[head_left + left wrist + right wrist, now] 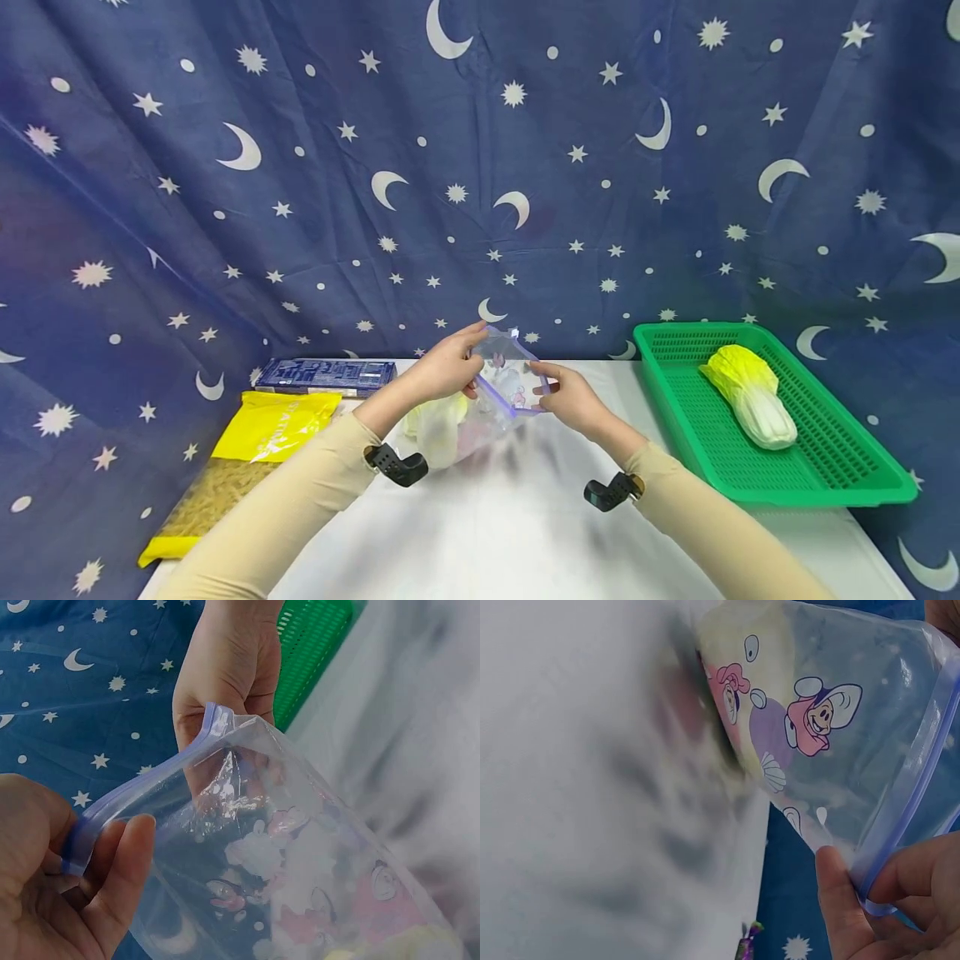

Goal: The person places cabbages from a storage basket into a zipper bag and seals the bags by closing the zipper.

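Observation:
Between the two hands is a clear zip bag with purple zip edges and pink cartoon prints, its mouth spread apart. My left hand pinches one side of the mouth between thumb and fingers, as the left wrist view shows at the purple zip. The opposite end of the zip is pinched by my right hand. Low in the bag, a pale yellow-green thing shows through the film, partly hidden by the left hand and forearm; it looks like a leafy vegetable.
On the right, a green plastic basket holds a napa cabbage. At the left lie a yellow bag of pasta and a dark blue box. A white cloth covers the table; a patterned blue curtain hangs behind.

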A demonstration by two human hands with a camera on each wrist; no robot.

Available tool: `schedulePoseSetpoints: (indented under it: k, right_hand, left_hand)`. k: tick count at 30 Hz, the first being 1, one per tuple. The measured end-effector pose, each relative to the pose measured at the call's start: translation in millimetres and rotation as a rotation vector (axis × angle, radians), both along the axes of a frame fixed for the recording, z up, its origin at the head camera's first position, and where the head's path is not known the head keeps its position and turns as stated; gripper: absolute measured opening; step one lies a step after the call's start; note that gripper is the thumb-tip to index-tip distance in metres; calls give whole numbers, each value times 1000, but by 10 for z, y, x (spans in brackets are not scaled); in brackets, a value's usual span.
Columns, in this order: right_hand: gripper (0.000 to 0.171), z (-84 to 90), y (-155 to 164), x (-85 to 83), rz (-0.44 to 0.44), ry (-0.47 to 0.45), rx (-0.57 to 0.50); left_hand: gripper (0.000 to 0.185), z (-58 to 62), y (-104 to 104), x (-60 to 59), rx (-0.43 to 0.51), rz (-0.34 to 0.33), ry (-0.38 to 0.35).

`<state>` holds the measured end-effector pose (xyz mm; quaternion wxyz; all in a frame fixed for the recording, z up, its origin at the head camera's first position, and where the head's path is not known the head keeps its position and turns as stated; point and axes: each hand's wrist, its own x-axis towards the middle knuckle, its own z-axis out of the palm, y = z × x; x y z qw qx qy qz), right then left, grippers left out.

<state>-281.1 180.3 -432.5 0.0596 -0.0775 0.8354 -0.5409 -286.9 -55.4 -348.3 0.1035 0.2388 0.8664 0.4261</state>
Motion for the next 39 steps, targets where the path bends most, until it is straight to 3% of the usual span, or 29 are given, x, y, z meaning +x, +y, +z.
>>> schedulePoseSetpoints:
  k: [10, 22, 39]
  right_hand:
    - [70, -121, 57, 25, -4, -12, -17]
    - [70, -225, 112, 48, -16, -42, -49]
    - [68, -243, 159, 60, -36, -76, -75]
  left_hand:
    - [59, -219, -38, 2, 153, -53, -107]
    - [59, -409, -21, 10, 200, -1, -37]
    - [57, -596, 16, 28, 367, -15, -161]
